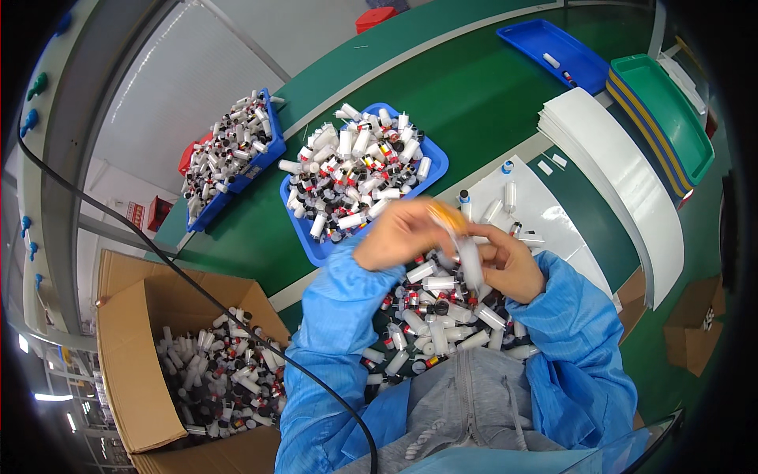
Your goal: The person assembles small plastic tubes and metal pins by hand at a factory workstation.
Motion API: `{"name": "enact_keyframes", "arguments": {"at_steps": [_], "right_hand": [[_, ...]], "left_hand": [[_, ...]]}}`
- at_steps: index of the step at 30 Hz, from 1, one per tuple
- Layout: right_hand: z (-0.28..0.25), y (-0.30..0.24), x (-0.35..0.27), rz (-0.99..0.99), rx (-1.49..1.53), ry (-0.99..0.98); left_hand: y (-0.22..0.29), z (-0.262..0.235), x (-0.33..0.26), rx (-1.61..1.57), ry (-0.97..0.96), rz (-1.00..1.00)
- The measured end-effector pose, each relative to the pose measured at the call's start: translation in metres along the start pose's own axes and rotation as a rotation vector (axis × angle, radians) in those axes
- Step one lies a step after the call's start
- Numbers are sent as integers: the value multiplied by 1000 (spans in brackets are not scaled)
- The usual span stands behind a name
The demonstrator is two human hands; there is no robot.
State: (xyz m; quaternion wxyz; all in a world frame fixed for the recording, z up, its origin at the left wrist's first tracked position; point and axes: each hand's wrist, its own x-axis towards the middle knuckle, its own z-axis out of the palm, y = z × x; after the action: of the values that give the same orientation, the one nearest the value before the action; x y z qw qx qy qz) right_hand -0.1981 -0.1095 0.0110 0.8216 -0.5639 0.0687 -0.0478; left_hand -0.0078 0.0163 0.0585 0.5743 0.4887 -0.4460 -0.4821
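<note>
In front of my chest, my left hand (403, 235) and my right hand (512, 266) meet over a heap of small bottles. The fingers of my right hand close round a small white plastic bottle (471, 266), blurred by motion. My left fingers are pinched together at its upper end, beside a smeared orange-yellow patch (448, 217) whose kind I cannot make out. Below both hands lie many loose white bottles (444, 325) with black, red and clear parts. A few bottles stand or lie on a white sheet (545, 213) just beyond my right hand.
A heaped blue tray (317, 251) of bottles sits ahead, another blue tray (278, 146) farther left. An open cardboard box (130, 355) of bottles stands at left. At right are curved white sheets (624, 174), stacked trays (663, 118) and a blue tray (545, 39). A black cable (229, 316) crosses the view.
</note>
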Motion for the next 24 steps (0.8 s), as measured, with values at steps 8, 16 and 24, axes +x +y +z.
{"name": "enact_keyframes", "arguments": {"at_steps": [8, 16, 24], "right_hand": [[-8, -2, 5, -89, -33, 271], [-9, -1, 2, -87, -38, 274], [-7, -3, 3, -67, -22, 258]], "left_hand": [[33, -103, -28, 1727, 974, 113], [11, -54, -60, 1652, 41, 107], [-23, -43, -67, 1914, -21, 63]]}}
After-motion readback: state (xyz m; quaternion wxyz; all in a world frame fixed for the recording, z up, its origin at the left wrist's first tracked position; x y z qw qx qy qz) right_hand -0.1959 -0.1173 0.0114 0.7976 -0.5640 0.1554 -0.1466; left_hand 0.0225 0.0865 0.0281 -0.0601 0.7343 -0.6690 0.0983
